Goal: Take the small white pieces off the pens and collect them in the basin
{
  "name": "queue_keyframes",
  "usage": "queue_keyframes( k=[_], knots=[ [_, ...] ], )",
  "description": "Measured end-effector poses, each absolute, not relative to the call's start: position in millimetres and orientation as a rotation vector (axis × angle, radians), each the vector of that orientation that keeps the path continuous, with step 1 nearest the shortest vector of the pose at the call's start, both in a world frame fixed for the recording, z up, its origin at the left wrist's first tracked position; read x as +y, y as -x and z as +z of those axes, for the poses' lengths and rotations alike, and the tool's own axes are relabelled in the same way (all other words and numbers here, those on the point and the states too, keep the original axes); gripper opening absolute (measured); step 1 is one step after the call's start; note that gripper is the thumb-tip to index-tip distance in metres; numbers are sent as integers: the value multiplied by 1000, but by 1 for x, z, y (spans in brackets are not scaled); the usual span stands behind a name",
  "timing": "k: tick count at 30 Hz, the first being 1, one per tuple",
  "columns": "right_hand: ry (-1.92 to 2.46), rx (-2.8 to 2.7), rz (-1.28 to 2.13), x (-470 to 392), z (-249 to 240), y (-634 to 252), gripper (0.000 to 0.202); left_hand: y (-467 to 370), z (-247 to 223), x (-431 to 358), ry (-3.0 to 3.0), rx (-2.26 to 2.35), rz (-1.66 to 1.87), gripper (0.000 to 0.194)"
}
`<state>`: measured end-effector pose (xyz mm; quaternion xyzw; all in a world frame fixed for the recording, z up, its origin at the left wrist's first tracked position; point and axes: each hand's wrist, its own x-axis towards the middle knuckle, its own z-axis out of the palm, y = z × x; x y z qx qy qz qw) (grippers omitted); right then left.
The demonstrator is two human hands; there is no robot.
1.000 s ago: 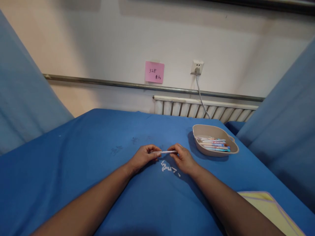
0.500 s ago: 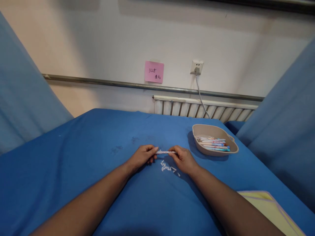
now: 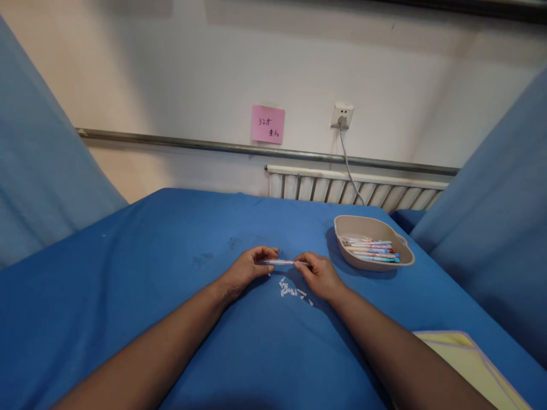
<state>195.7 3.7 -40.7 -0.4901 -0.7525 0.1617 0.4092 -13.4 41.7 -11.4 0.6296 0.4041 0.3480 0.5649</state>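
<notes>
A slim white pen point(image 3: 280, 262) with reddish marks is held level above the blue cloth, its left tip between the parted thumb and fingers of my left hand point(image 3: 250, 267). That hand is open around the tip; whether it touches the pen is hard to tell. My right hand point(image 3: 320, 274) pinches the pen's right part between thumb and fingers. A tiny white bit point(image 3: 269, 274) shows just by my left thumb. Several small white pieces point(image 3: 288, 289) lie in a loose pile on the cloth below the pen.
A beige basket point(image 3: 367, 267) with several pens point(image 3: 371, 250) stands to the right. Nearer on the right lies a yellow cloth with a purple edge point(image 3: 461, 359). Behind the blue-covered surface point(image 3: 192, 228) are a radiator point(image 3: 316, 185), a metal rail point(image 3: 192, 143) and a plugged-in cord point(image 3: 348, 165).
My left thumb and fingers have spread apart from their pinch on the pen's left part, baring more of the tip. The right hand keeps its grip nearly in place.
</notes>
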Motion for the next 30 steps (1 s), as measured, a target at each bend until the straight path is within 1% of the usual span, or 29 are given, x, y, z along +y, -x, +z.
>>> queue_keyframes(
  k=[2, 7, 10, 15, 19, 22, 24, 27, 30],
  knots=[
    [1238, -1889, 419, 4, -41, -196, 16, 13, -12, 42, -1451, 978, 810, 40],
    [1240, -1877, 416, 4, -42, -195, 16, 12, -17, 45, -1501, 1045, 672, 37],
    [1246, -1857, 433, 5, -43, -195, 15, 13, -16, 46, -1504, 984, 734, 31],
    [1275, -1925, 425, 6, -39, -197, 17, 13, -12, 42, -1503, 987, 748, 34],
    [1271, -2111, 296, 0, -27, -196, 16, 11, -10, 38, -1557, 967, 699, 35],
    [1287, -2207, 143, -4, -15, -195, 16, 10, -11, 37, -1544, 936, 718, 44],
    [1338, -2174, 46, -4, -6, -202, 17, 10, -12, 38, -1508, 937, 724, 47],
    [1472, -2014, -57, 2, 6, -234, 17, 10, -15, 41, -1468, 962, 701, 41],
    [1653, -1908, -96, 10, 12, -288, 19, 11, -17, 45, -1469, 977, 681, 39]
  ],
)
